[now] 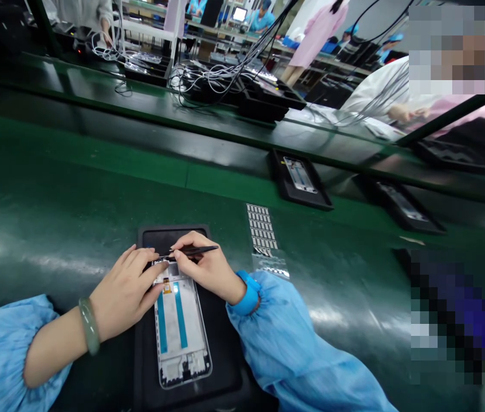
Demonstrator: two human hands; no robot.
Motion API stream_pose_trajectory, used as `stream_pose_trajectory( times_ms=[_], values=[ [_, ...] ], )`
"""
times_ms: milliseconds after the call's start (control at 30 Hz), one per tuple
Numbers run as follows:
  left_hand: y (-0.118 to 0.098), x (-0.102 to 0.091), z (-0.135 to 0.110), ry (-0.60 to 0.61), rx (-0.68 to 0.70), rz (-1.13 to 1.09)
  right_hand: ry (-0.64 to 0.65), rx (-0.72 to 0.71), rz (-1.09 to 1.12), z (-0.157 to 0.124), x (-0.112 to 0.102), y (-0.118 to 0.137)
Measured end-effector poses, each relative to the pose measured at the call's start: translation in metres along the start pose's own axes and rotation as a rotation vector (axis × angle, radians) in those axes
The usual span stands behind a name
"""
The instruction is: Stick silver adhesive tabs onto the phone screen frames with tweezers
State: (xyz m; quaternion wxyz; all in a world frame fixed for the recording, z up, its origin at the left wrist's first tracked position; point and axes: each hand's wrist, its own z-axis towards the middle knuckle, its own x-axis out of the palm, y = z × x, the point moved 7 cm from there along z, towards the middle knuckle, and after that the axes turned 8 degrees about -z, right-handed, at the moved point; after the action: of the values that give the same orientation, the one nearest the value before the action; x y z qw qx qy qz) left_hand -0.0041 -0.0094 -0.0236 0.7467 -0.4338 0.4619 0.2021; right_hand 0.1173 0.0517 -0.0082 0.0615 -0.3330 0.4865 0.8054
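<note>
A phone mid-frame [188, 320], silver-white with two blue strips and a small orange flex cable, lies in a black tray [225, 349]. My left hand [128, 286] reaches over its upper left edge, fingers stretched out and fingertips resting at the top. Dark tweezers [201, 250] are pinched in my right hand [205, 269], their tips pointing left toward the frame's top edge beside my left fingertips. What lies at the tips is too small to make out. A sheet of small pale labels [261, 226] lies beyond my right hand.
A clear plastic bag [271, 263] touches the label sheet. Farther right, black trays [323, 197] hold similar phone frames. A raised shelf [148, 109] with tangled cables [208, 77] crosses the back of the green table [74, 217]. People work beyond it.
</note>
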Motion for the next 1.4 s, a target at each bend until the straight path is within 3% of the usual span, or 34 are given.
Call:
stream_pose_trajectory(
  times_ms=[1400],
  values=[
    [0.0011,0.0008,0.0,0.01,0.002,-0.009,-0.03,-0.08,-0.044,0.0012,0.0,0.0059]
  ],
)
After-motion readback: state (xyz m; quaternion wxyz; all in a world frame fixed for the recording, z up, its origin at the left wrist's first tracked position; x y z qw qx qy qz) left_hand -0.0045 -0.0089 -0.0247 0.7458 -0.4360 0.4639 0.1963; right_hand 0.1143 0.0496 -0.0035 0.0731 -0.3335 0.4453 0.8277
